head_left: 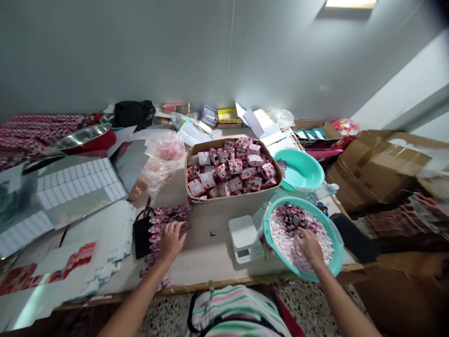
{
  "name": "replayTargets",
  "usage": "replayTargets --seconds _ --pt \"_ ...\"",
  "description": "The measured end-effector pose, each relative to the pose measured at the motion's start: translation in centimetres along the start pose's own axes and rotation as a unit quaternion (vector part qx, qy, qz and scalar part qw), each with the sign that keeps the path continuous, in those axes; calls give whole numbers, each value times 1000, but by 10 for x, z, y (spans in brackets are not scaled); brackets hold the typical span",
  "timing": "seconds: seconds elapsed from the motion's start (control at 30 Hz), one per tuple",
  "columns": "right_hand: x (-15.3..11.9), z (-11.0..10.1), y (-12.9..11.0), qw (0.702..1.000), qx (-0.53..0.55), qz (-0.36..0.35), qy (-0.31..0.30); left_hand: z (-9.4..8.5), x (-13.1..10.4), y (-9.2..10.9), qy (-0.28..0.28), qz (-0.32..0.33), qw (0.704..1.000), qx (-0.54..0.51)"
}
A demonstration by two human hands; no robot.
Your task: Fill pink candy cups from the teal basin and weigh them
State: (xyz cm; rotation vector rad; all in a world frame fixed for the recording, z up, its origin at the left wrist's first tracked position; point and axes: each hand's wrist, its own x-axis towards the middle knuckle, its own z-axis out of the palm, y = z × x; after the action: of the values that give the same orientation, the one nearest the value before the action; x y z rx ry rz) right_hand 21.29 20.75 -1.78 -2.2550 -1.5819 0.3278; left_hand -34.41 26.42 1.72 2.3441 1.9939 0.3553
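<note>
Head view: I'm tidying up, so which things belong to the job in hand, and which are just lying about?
Likely in the job:
Pink packs at the left hand
Front turquoise basin of white pieces and dark pieces, with the right hand in it
Carton of printed packs
White scale between the hands

Probably lying about:
Black bundle by the wall
Red-sided metal bowl
Yellow box

Scale [244,236] before box [224,198] of packets [235,166], basin [337,248], probably of beads [286,243], at right, stacked sheets [114,227] at left
</note>
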Motion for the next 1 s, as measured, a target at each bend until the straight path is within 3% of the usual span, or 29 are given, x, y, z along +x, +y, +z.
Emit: replayTargets --seconds 0.17,0.37,0.57,0.7,0.77,0.83,0.93,1.0 --pt "2 18 -4 999 -36 -15 -1 -7 -23 23 25 17 998 -48" --pt "4 19 -7 999 -40 -29 -5 -10 -40 56 24 4 995 -93" --pt "4 -2 -15 998 -33 -50 23 -26 -37 106 5 -26 989 -146" --pt "-12 -23 -51 996 57 -37 61 -41 -28 152 -11 -22 972 -235" --pt "-28 -30 -84 988 141 -57 18 -49 -24 176 -28 -14 954 -297" --pt "-45 -33 -121 966 229 -88 -76 -57 -22 197 -51 14 932 -358" --pt "-68 -35 -168 902 363 -81 -218 -69 -22 217 -107 57 888 -443" --pt "-78 -35 -188 862 424 -42 -273 -74 -25 222 -137 44 862 -485"
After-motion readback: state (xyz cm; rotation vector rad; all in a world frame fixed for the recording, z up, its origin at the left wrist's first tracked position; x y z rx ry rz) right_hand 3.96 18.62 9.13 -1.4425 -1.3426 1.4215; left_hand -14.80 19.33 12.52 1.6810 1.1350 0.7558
